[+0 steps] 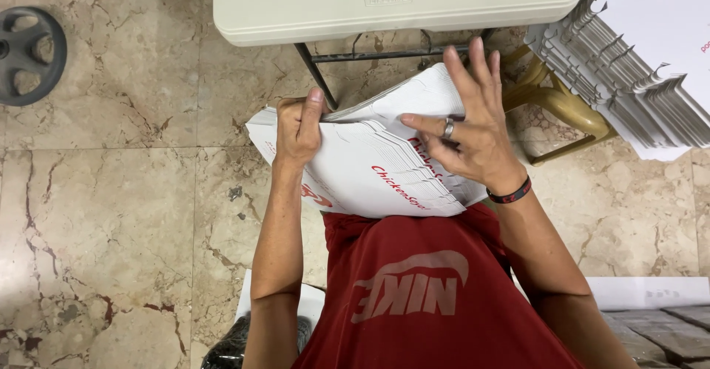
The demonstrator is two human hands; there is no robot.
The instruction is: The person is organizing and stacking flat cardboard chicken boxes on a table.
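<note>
Red shirt [421, 295] fills the bottom of the view, and against its upper hem rests a stack of flat white cardboard box blanks with red print [370, 169], held over the marble floor [111, 214]. Left hand [299, 129] is closed on the stack's left edge, thumb on top, pinching the sheets together. Right hand [473, 129] lies open, fingers spread, palm on the upper sheets with nothing clasped. To peel one blank cleanly, I judge the left pinch should stay firm while the right fingertips fan the edges. Beyond stand a folding plastic table [399, 3] and, far right, another pile of blanks [636, 80].
</note>
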